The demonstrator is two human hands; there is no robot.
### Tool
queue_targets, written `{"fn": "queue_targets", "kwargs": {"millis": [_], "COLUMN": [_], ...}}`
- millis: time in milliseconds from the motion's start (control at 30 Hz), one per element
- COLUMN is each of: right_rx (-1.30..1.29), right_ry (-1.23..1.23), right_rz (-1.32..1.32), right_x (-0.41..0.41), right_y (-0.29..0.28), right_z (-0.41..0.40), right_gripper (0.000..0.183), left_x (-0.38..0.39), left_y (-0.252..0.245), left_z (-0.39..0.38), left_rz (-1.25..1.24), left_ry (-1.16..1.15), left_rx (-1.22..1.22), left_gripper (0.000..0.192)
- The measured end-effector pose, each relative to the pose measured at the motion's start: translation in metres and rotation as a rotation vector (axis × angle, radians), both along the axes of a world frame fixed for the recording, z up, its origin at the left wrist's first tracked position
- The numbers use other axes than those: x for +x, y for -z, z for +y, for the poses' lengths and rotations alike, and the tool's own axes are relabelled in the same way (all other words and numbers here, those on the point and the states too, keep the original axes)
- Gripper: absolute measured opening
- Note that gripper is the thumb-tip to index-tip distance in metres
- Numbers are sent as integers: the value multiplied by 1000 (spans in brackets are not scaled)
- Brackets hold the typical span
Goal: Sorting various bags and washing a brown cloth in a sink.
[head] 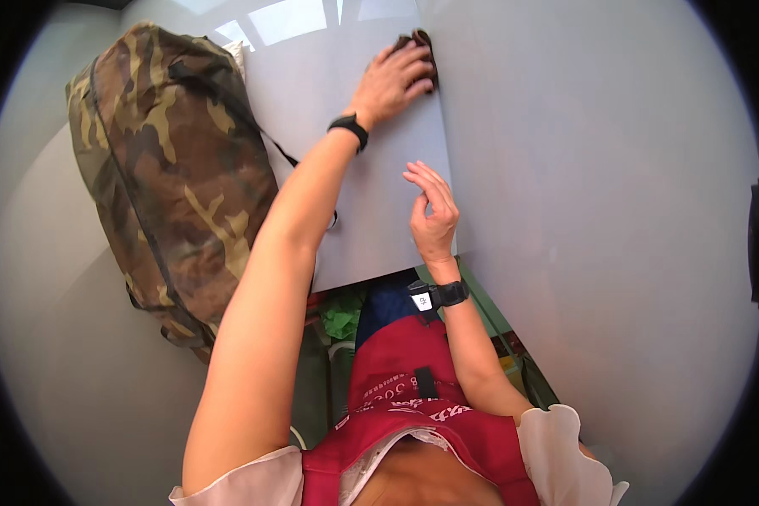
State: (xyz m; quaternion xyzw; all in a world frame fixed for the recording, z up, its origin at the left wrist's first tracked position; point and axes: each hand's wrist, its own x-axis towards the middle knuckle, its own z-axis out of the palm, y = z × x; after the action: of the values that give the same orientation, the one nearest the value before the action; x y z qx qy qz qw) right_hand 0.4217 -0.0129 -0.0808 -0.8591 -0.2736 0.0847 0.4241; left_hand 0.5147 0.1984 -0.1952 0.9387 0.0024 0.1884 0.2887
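My left hand (pixel 393 83) reaches out to the far right side of a glossy white tabletop (pixel 329 95). Under its spread fingers is a dark brown cloth (pixel 422 43), pressed flat against the surface by the wall. Most of that cloth is hidden by the hand. Nearer to me, my right hand (pixel 435 212) hovers around the table's right edge, fingers loosely bent and holding nothing. Black bands circle both wrists.
A big camouflage duffel bag (pixel 177 164) takes up the table's left side, its black strap (pixel 279 147) trailing toward the middle. A plain grey wall (pixel 594 164) borders the right edge. Below the front edge lies a green plastic bag (pixel 341 321). A dark object (pixel 758 243) sits at the far right.
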Motion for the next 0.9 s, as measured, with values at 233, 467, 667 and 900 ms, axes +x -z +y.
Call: {"fn": "queue_targets", "kwargs": {"millis": [233, 467, 667, 900], "right_rx": [136, 165, 292, 51], "right_ry": [6, -72, 26, -75], "right_rz": [-48, -112, 147, 342], "right_x": [-50, -92, -110, -89], "right_y": [-14, -18, -13, 36], "right_z": [-64, -129, -114, -22], "right_gripper": [41, 42, 28, 43], "left_x": [-104, -197, -246, -373], "left_y": [-15, 3, -12, -54], "left_z": [-109, -200, -219, -238], "left_rz": [64, 120, 2, -271], "left_ry": [94, 137, 4, -1035], "left_rx": [-7, -28, -381, -358], "left_gripper": [42, 30, 31, 29]}}
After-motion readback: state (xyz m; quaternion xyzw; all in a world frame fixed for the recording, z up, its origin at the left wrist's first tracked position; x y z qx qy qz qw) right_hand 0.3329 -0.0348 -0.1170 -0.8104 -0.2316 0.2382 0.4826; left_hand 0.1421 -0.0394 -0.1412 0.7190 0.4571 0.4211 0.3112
